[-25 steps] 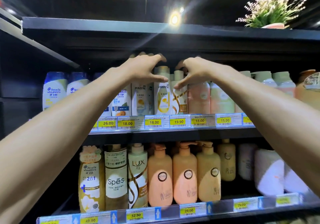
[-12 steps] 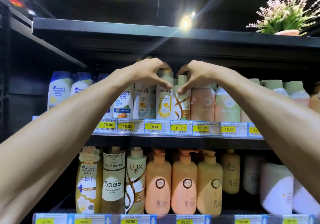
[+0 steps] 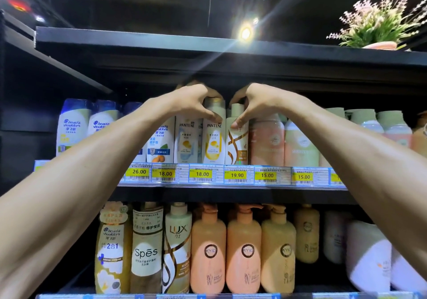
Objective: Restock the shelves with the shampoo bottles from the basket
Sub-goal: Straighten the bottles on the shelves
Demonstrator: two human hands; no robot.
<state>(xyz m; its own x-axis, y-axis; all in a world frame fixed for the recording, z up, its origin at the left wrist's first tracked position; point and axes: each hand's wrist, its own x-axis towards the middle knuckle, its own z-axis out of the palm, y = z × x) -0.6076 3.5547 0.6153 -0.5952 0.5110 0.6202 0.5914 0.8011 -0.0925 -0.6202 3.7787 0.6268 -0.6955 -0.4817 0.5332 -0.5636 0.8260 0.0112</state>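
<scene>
In front of you, glossy white plastic Pantene bottle (image 3: 213,141), smooth sheeny plastic white-and-gold bottle (image 3: 236,147), matt peach plastic pump bottles (image 3: 208,252), matt black shelf (image 3: 231,193), printed paper price tags (image 3: 201,174).

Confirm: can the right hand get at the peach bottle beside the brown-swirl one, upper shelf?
Likely yes, once it lets go: the right hand grips the brown-swirl bottle near its top, and the peach bottle stands right beside it, front row, nothing before it.
</scene>
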